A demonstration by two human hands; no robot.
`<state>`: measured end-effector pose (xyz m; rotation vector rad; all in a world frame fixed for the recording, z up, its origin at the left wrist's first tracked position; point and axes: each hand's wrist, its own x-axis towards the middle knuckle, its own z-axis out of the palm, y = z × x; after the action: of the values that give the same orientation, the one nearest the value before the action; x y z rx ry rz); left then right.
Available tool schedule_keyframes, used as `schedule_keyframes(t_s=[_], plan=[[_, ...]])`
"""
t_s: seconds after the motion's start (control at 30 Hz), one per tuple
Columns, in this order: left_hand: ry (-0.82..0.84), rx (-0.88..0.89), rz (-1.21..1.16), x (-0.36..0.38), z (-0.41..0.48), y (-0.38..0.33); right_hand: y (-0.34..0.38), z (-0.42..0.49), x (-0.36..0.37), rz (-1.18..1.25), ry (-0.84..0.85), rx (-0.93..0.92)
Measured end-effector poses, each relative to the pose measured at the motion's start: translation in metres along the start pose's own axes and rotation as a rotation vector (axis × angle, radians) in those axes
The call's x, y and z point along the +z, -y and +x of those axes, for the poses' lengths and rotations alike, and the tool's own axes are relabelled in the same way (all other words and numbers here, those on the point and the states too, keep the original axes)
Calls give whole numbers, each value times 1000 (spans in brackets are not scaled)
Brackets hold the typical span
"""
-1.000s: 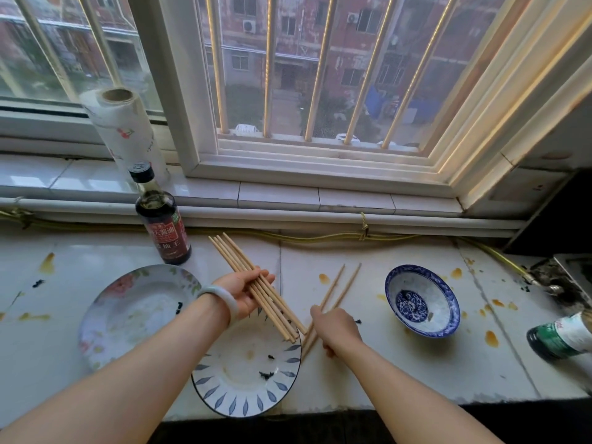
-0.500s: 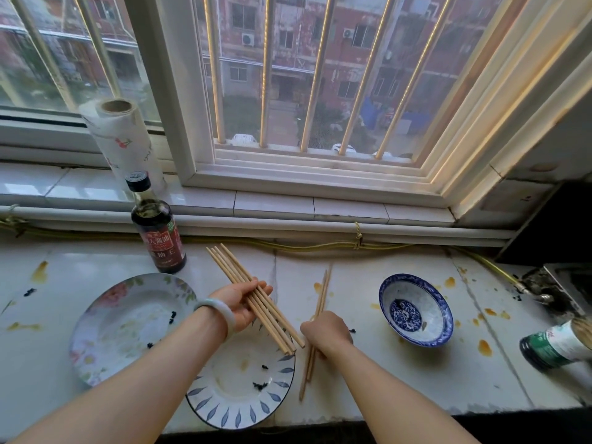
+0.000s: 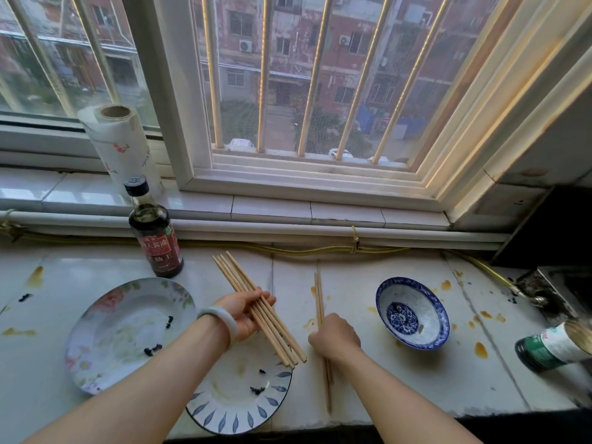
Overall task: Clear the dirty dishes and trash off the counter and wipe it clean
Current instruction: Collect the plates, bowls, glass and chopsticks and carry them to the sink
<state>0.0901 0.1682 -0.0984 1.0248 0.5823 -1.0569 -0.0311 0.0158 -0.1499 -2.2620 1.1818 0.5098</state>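
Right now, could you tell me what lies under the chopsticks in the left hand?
Below the lower ends of the chopsticks is the leaf-rimmed plate, showing dark crumbs and yellowish smears. The left hand hides part of its far rim.

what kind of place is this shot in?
Likely a home kitchen: a stained counter under a barred window, with a dirty floral plate, chopsticks, a soy sauce bottle and a paper towel roll. Flats outside suggest an upstairs apartment.

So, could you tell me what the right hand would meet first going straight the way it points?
The right hand, gripping two chopsticks, would probably meet the chopstick bundle in the left hand; heights are unclear.
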Motion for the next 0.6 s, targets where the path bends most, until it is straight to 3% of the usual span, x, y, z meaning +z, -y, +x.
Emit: schedule_keyframes(t_s=[0.4,0.6], plan=[[7,-5,37,2,-5,5,-1,-4,-10,21,71,-3],[30,-25,39,1,-6,9,32,-28,-45,150,126,-159]])
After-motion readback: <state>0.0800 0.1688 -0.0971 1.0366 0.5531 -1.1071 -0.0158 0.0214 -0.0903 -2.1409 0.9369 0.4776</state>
